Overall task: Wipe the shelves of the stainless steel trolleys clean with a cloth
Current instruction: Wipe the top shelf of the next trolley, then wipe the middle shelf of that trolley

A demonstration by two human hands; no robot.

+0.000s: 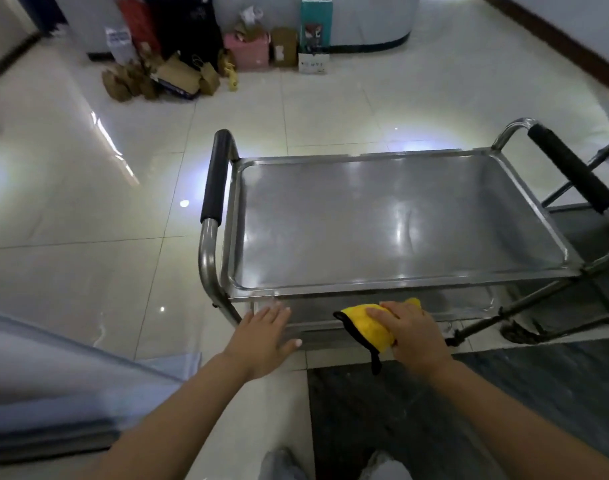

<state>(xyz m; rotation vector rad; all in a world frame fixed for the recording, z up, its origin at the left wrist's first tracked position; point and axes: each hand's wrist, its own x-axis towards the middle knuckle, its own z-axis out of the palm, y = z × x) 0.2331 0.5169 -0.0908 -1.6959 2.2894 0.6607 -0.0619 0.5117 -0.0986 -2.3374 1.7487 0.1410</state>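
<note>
A stainless steel trolley (393, 220) stands in front of me, its bare top shelf shining, with black-padded handles at the left (215, 178) and right (569, 168) ends. My right hand (414, 330) presses a yellow cloth with black trim (369, 325) against the lower shelf (317, 313), just under the top shelf's near rim. My left hand (263, 337) lies flat, fingers spread, on the lower shelf's near left corner and holds nothing. Most of the lower shelf is hidden by the top shelf.
Glossy white floor tiles surround the trolley; a dark mat (469, 410) lies under me at the right. A pile of paper bags and boxes (192, 60) stands against the far counter. Part of a second trolley frame (587, 188) shows at the right. A pale blurred surface (54, 386) fills the lower left.
</note>
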